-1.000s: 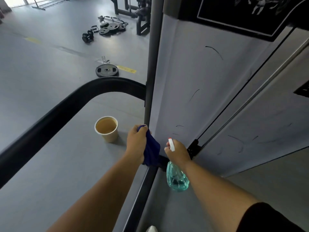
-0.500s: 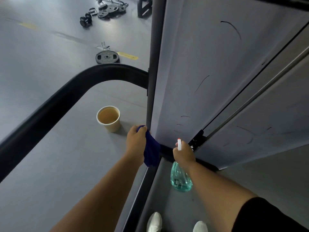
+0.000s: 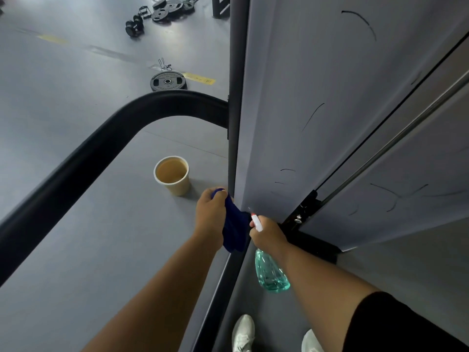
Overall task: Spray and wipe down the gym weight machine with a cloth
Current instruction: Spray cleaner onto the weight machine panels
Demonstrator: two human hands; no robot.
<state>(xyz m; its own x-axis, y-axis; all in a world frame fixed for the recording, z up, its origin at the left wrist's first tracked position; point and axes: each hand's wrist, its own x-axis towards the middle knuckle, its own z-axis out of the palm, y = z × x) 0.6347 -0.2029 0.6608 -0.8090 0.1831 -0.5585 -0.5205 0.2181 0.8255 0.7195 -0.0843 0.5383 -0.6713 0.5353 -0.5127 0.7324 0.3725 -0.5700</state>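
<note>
Wiping looks midway: the left hand (image 3: 210,214) grips the blue cloth (image 3: 234,229) against the machine's upright post (image 3: 234,123) near the floor; the right hand (image 3: 269,235) clasps the spray bottle (image 3: 270,274). The scuffed grey panel (image 3: 317,110) seems left.

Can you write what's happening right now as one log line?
left hand: grips blue cloth on machine post | right hand: holds spray bottle | paper cup: upright on floor
</note>
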